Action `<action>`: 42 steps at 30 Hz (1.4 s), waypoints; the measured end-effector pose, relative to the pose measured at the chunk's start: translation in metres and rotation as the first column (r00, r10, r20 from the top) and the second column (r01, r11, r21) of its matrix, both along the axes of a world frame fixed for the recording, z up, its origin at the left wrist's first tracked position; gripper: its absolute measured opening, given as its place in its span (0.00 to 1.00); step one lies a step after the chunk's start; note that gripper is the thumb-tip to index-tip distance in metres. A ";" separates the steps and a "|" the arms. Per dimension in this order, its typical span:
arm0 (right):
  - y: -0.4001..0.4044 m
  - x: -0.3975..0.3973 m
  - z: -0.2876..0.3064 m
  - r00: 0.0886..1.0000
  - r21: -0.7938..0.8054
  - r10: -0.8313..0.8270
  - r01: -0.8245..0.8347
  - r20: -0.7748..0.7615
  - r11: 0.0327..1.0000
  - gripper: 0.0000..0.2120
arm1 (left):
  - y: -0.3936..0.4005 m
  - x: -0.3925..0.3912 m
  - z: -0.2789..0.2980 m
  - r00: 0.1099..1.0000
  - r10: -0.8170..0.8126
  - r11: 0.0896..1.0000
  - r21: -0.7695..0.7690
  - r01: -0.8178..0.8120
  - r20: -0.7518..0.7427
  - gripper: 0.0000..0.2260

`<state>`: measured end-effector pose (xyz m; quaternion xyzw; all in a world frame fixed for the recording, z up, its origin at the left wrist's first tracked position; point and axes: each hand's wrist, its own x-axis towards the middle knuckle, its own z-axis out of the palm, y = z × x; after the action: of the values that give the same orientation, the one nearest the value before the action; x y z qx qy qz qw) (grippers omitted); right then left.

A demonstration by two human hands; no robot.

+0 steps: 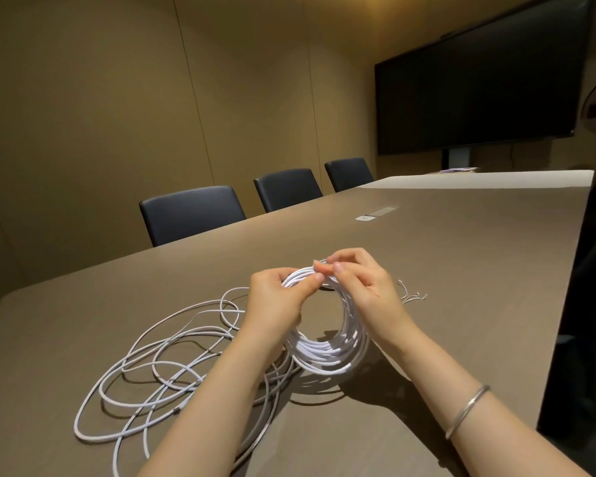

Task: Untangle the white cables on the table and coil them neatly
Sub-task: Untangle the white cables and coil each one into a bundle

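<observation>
A round coil of white cable (327, 354) hangs upright above the brown table (444, 270), its lower part close to the surface. My left hand (276, 301) grips the coil's top left, thumb over the strands. My right hand (362, 284) pinches the strands at the coil's top with fingertips. Loose white cable (159, 380) lies in tangled loops on the table to the left and runs under my left forearm to the coil. Thin bare wire ends (413, 296) lie on the table just right of my right hand.
Three dark chairs (190, 211) line the table's far left side. A large black screen (479, 84) stands at the far end. A metal socket plate (375, 213) is set in the tabletop. The table's right edge (561, 321) drops to a dark floor. A bracelet is on my right wrist.
</observation>
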<state>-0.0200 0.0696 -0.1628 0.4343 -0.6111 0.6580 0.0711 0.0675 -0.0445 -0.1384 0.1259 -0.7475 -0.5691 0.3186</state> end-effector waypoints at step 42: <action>-0.002 -0.011 0.001 0.417 -0.324 0.427 -0.297 0.802 0.898 0.24 | -0.018 0.006 0.002 0.951 -0.286 0.773 0.615 0.155 0.120 0.15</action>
<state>-0.0305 0.0677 -0.1620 0.1658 -0.4108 0.8228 -0.3561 0.0738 -0.0621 -0.1363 0.1892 -0.5681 -0.7928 0.1139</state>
